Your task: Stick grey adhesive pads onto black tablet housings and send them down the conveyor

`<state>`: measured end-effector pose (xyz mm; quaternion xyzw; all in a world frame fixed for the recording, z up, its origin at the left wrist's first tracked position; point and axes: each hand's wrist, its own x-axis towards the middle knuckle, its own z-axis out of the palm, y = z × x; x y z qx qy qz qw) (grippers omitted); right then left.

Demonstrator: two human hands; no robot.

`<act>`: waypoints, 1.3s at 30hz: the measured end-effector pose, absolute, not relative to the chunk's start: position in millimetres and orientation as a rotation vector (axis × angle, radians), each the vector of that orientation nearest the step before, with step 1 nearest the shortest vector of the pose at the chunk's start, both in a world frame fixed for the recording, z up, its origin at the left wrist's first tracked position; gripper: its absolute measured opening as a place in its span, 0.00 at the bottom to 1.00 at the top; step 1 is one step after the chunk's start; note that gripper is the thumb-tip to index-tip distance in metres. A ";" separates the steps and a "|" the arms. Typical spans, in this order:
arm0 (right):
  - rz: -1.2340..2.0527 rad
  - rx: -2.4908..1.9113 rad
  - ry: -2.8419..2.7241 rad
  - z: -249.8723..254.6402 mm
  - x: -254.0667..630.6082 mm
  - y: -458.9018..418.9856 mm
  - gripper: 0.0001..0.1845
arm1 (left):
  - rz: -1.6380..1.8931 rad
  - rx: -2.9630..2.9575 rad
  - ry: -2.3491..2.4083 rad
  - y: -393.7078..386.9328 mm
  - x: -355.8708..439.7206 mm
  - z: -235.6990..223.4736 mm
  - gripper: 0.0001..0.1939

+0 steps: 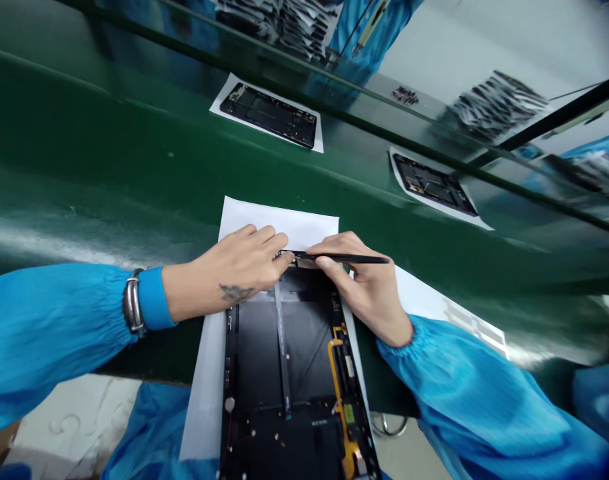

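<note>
A black tablet housing (262,360) with an orange flex cable along its right side lies on white paper (279,223), reaching over the bench's near edge. My left hand (244,263) rests at its far end, fingers bent together over the top edge; what they pinch, if anything, is hidden. In my right hand (362,283) is a pair of black tweezers (357,258), held almost level between thumb and fingers. The tips point left to the far edge of the housing, close to my left fingertips. Small parts there are too fine to make out.
Two more tablet housings (269,115) (434,183) lie on white sheets farther across the green bench (109,160). A long rail (354,120) crosses behind them. Beyond it are stacks of thin dark parts (499,103) and co-workers' blue sleeves. A printed sheet (449,307) lies at right.
</note>
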<state>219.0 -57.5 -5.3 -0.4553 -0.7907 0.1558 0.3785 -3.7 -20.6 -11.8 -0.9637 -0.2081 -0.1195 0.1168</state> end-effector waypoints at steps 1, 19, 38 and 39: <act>0.387 -1.127 -2.041 -6.1 219.3 -57.6 0.10 | -0.352 -2.820 -0.608 -20.7 -3.9 -11.8 0.13; 0.656 -1.469 -1.509 -11.2 251.2 -60.0 0.16 | -0.201 -2.805 -0.614 -24.6 -3.3 -2.9 0.19; 0.799 -1.451 -1.283 -17.2 248.3 -61.2 0.20 | -0.260 -2.774 -0.592 -23.3 -5.2 -8.7 0.17; 0.789 -1.464 -1.296 -17.0 247.9 -61.0 0.20 | -0.260 -2.774 -0.590 -23.3 -5.0 -8.6 0.17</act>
